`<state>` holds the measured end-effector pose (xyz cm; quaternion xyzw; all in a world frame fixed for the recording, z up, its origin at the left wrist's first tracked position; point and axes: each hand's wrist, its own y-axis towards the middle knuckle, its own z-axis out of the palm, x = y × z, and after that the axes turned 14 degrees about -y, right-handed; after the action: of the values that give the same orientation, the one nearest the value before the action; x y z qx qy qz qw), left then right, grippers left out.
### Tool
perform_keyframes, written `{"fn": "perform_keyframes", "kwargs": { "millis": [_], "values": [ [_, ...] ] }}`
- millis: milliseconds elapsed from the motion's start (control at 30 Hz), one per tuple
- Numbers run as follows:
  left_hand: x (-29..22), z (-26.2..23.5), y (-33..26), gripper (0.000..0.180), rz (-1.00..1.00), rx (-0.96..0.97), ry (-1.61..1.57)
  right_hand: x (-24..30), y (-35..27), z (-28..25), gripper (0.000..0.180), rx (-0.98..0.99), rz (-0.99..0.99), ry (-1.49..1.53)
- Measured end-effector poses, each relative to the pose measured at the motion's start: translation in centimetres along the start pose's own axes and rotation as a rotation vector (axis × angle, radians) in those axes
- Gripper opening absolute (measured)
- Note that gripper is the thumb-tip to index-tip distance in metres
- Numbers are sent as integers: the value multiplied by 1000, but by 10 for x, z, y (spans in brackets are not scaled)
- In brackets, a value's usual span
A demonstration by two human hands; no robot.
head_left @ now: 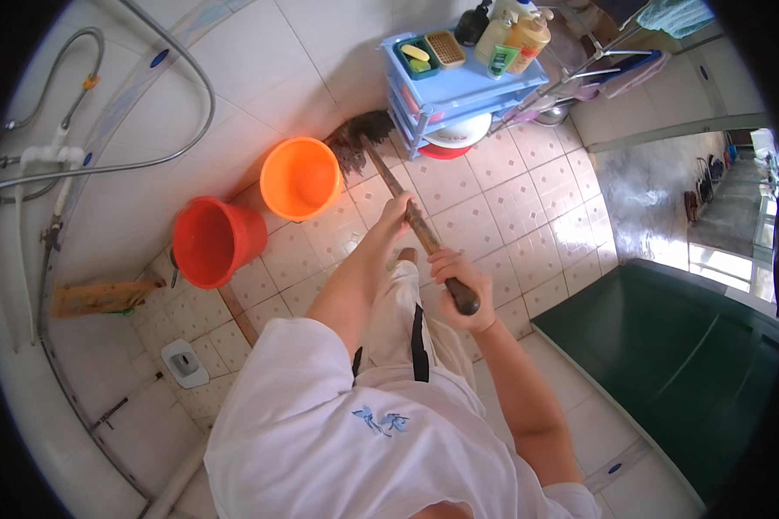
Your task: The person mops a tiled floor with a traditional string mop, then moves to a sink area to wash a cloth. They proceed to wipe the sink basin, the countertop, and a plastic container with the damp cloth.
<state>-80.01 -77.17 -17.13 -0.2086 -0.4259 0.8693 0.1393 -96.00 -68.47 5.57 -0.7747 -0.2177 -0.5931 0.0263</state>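
Hands, left hand (395, 213) and right hand (460, 277), grip broom (407, 203) by orange bucket (300, 177)

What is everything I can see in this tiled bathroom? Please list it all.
broom: one, dark bristles, brown handle, head by the wall between orange bucket and rack
orange bucket: one, on the floor by the wall
red bucket: one, left of the orange one
blue rack: one, at the back wall, bottles and soap trays on top
shower hose: one, silver, on the left wall
green door: one, right
left hand: one, higher on the handle
right hand: one, at the handle's end
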Motion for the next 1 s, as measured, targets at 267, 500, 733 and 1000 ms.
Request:
{"fn": "perform_keyframes", "kwargs": {
  "millis": [267, 500, 733, 1000],
  "values": [
    [22, 48, -48, 11, -81, -49, -82, 37, 16, -60, 12, -83, 25, -21],
    [100, 63, -87, 14, -295, -54, -120, 63, 5, -143, 8, 7, 75, -12],
    [204, 124, -90, 11, -525, -16, -194, 46, -34, -268, 7, 98, 50, -7],
    [337, 257, -44, 13, -553, 84, -63, -7, -84, -432, 8, -60, 37, -56]
  ]
}}
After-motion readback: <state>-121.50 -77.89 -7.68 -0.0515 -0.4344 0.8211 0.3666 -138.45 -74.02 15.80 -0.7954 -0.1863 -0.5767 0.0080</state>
